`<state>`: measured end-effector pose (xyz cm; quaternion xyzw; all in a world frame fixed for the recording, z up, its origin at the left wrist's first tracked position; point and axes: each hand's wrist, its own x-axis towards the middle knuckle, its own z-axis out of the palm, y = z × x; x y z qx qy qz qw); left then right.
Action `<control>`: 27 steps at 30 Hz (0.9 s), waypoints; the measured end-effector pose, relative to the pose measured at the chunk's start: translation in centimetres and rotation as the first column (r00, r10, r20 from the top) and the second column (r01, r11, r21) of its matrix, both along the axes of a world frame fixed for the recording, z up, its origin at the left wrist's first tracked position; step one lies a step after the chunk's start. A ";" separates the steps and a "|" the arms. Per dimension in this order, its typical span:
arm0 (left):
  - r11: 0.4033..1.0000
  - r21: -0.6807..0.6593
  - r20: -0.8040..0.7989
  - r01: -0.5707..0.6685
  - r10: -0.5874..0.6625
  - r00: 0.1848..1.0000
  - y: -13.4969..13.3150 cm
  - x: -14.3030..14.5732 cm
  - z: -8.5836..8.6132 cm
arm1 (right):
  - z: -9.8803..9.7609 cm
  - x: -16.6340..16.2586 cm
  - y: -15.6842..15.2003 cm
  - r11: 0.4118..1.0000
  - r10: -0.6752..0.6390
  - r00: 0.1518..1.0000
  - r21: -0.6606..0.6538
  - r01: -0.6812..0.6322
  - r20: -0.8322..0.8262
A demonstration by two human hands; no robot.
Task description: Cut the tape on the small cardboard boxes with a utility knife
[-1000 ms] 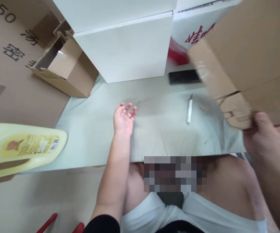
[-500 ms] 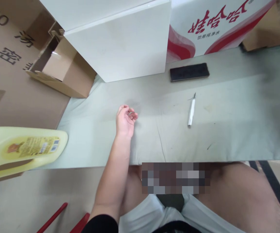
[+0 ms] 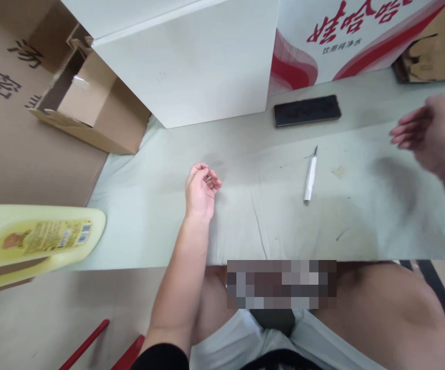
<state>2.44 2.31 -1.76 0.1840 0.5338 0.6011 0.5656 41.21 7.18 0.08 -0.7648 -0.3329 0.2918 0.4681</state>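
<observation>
My left hand point(image 3: 200, 189) rests palm up on the pale green table cover point(image 3: 149, 216), its fingers loosely curled with nothing in them. My right hand point(image 3: 428, 132) hovers over the right side of the table with its fingers stretched out to the left and nothing in it. A small white craft knife point(image 3: 310, 177) lies on the cover between my hands, blade pointing away from me. A black phone point(image 3: 307, 110) lies flat beyond the knife.
A white box point(image 3: 191, 67) stands at the back, beside a red-and-white printed carton point(image 3: 341, 41). An open cardboard box point(image 3: 87, 105) sits at the back left, against a large printed carton point(image 3: 10, 113). A yellow jug point(image 3: 33, 241) lies at the left. Another brown box point(image 3: 434, 51) stands at the far right.
My right hand held a cardboard box a second ago; the box now stands at the far right and the hand has come back into view with nothing in it. My left fingers have curled in.
</observation>
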 end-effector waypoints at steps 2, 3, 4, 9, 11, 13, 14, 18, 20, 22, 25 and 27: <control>1.000 0.001 0.004 -0.007 0.007 1.000 -0.1 -0.1 0.1 | 0.5 -3.7 -2.7 0.999 0.047 0.996 -0.017 -0.049 -0.078; 1.000 0.003 0.005 -0.010 0.010 1.000 -0.2 -0.2 0.1 | 0.5 -5.5 -4.1 0.995 0.100 0.991 -0.007 -0.101 -0.084; 1.000 0.006 0.003 -0.010 0.010 1.000 -0.3 -0.2 0.1 | 0.4 -7.4 -5.5 0.987 0.158 0.985 0.011 -0.157 -0.076; 0.999 0.041 -0.116 0.036 -0.031 0.993 -0.6 -0.1 -0.3 | -2.5 -14.9 -10.6 0.806 0.569 0.805 0.080 -0.586 0.168; 0.998 0.049 -0.170 0.042 -0.034 0.985 -0.7 -0.2 -0.5 | -3.9 -17.0 -11.8 0.649 0.722 0.627 0.026 -0.760 0.293; 0.998 0.052 -0.230 0.040 -0.027 0.973 -0.6 -0.5 -0.8 | -4.9 -18.3 -12.6 0.517 0.806 0.471 -0.041 -0.855 0.359; 0.998 0.054 -0.268 0.037 -0.021 0.963 -0.5 -0.8 -0.9 | -5.3 -18.7 -12.9 0.474 0.827 0.413 -0.077 -0.877 0.382; 0.998 0.058 -0.463 0.000 0.027 0.886 1.1 -2.5 -0.9 | -6.0 -19.0 -13.0 0.406 0.845 0.272 -0.220 -0.887 0.461; 0.997 0.067 -0.588 -0.023 0.058 0.807 2.9 -4.0 -0.1 | -6.0 -18.8 -12.9 0.389 0.846 0.224 -0.272 -0.880 0.483; 0.995 0.090 -0.723 -0.040 0.092 0.685 5.5 -6.1 1.6 | -6.0 -18.7 -12.9 0.369 0.851 0.182 -0.313 -0.875 0.493; 0.992 0.111 -0.882 -0.062 0.127 0.453 9.3 -10.1 5.7 | -5.9 -18.7 -12.9 0.349 0.856 0.139 -0.358 -0.866 0.497; 0.988 0.143 -0.938 -0.053 0.152 0.311 11.1 -13.1 8.6 | -5.8 -18.9 -12.9 0.342 0.859 0.122 -0.381 -0.859 0.497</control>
